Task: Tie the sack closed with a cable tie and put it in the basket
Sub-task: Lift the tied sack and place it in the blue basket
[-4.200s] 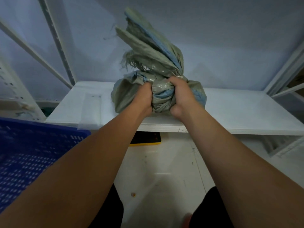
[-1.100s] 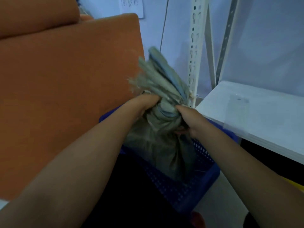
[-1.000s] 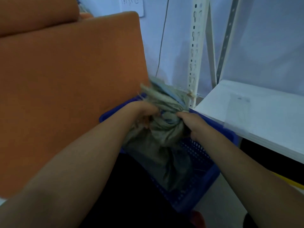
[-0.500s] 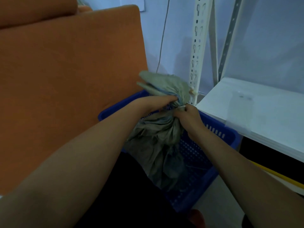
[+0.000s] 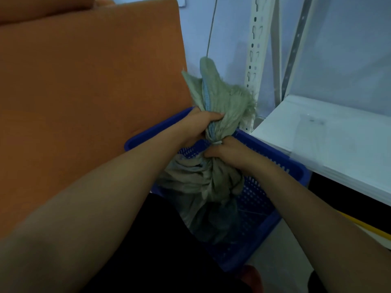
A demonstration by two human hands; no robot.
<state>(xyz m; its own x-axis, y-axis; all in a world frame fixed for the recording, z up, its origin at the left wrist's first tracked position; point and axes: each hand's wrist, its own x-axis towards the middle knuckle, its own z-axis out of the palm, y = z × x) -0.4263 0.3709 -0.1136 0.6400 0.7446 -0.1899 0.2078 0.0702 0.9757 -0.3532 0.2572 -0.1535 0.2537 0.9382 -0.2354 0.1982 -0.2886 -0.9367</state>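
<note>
The sack [image 5: 203, 182] sits inside my blue basket [image 5: 281, 166], and its bunched top sticks up above the rim. My left hand [image 5: 196, 125] squeezes the gathered neck tight, just above a thin white cable tie [image 5: 217, 142] that goes around it. My right hand [image 5: 229, 152] grabs the cloth right below the tie. A big orange cushion [image 5: 88, 92] is on the left. A white shelf [image 5: 338, 140] is on the right, beside the basket.
</note>
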